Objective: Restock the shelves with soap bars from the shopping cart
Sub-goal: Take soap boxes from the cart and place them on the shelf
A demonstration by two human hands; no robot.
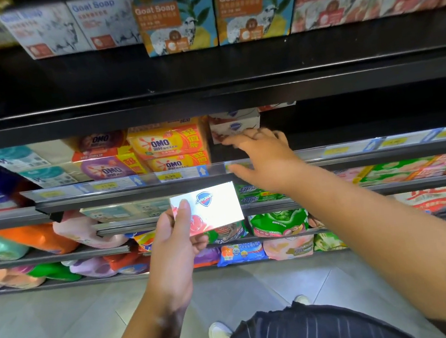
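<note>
My left hand (pixel 173 244) grips a white Safeguard soap box (pixel 212 207) with a red flower print, held flat in front of the lower shelves. My right hand (pixel 263 157) reaches into the middle shelf (pixel 384 143), its fingers extended and touching the front of a stack of white Safeguard soap boxes (pixel 234 125) that stands there. The shelf space to the right of that stack is dark and bare. The shopping cart is out of view.
Orange and purple OMO soap packs (pixel 167 145) stand left of the stack. Goat Soap boxes (pixel 178 23) fill the top shelf. Green soap packs (pixel 259 193) and detergent pouches (pixel 278 222) line the lower shelves. Grey tiled floor (pixel 66 328) lies below, with my shoes near its middle.
</note>
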